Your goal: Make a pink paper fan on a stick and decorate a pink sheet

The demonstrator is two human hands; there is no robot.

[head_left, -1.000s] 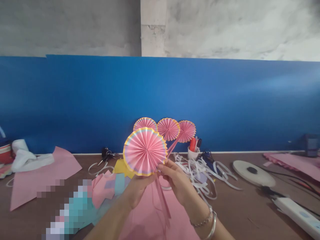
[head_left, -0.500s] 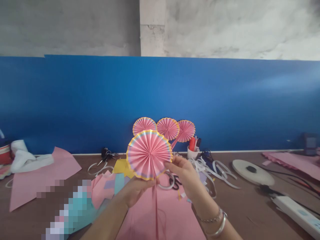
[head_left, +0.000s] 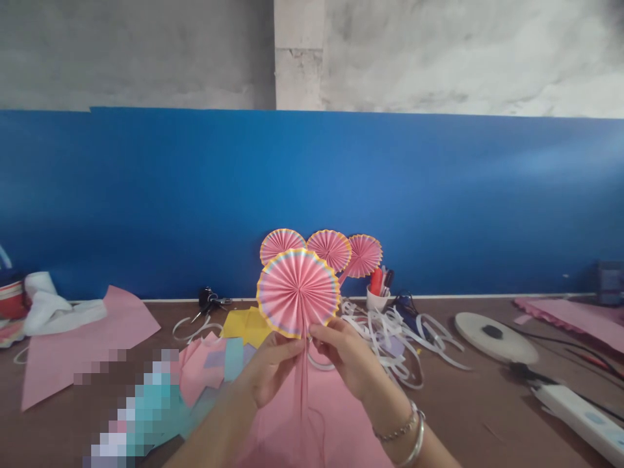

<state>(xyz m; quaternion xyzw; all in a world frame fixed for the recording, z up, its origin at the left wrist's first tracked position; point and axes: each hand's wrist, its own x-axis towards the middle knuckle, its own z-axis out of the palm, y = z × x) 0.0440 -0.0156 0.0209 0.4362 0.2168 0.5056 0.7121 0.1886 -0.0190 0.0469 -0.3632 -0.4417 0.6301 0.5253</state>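
A round pleated paper fan (head_left: 298, 292), pink with a yellow and pale blue rim, stands upright in front of me on a narrow pink handle (head_left: 301, 383). My left hand (head_left: 275, 364) pinches it at the bottom, where the disc meets the handle. On the other side, my right hand (head_left: 344, 348) grips the lower right edge close to the handle. Behind it, three similar paper fans (head_left: 329, 250) lean against the blue panel. Pink paper (head_left: 336, 416) lies on the table beneath my hands.
White paper strips (head_left: 390, 338) lie tangled to the right, near a white cup (head_left: 376, 299) of pens. Further right are a round white disc (head_left: 494, 338) and a power strip (head_left: 582, 416). Keys (head_left: 209, 300), yellow paper (head_left: 246, 325) and a pink sheet (head_left: 88, 351) lie left. A blue panel (head_left: 195, 195) stands behind.
My right hand has slid down from the fan's right edge to its lower edge by the handle. The fan has shifted slightly up and to the right.
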